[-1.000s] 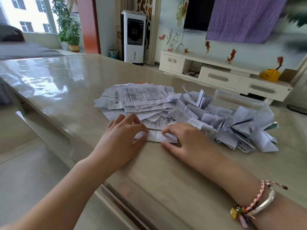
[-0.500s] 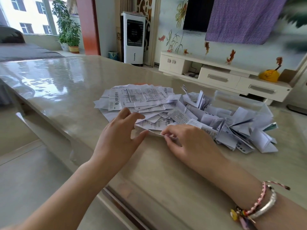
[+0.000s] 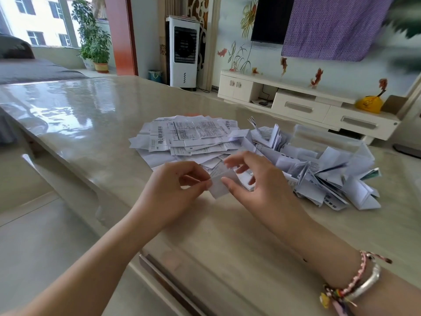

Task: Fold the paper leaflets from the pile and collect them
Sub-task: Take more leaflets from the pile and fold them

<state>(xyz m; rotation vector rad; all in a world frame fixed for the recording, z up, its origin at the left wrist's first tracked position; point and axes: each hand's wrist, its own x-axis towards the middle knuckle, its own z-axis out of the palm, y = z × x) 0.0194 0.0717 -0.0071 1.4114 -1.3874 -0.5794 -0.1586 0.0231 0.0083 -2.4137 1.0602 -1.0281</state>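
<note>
**Inspector A:** Hand positions, please.

**Inspector B:** Both forearms enter from the bottom of the frame and meet at centre, raised slightly above the table (image 3: 95,115). Left hand (image 3: 173,190) sits centre-left, knuckles up, fingers curled inward. Right hand (image 3: 257,185) sits centre-right, palm turned toward the left, fingers spread and arched.

**Inspector A:** Grip?

**Inspector B:** Left thumb and forefinger pinch the left edge of a small folded leaflet (image 3: 219,184). The right thumb touches its right edge from below; the right fingers arch over its upper part, which is blurred, so I cannot tell how firmly they hold it. Neither hand is clenched empty; both are on the same leaflet.

**Inspector A:** Where is the leaflet?

**Inspector B:** At frame centre, between the two hands, lifted off the table, just in front of the pile (image 3: 189,137).

**Inspector A:** And the rest of the stock?

**Inspector B:** The flat pile of unfolded sheets lies at centre, above the hands. To its right, folded leaflets (image 3: 330,179) lie heaped around and against a clear box (image 3: 330,137), spilling toward the right of the frame. Bracelets (image 3: 355,283) are on the right wrist, lower right.
</note>
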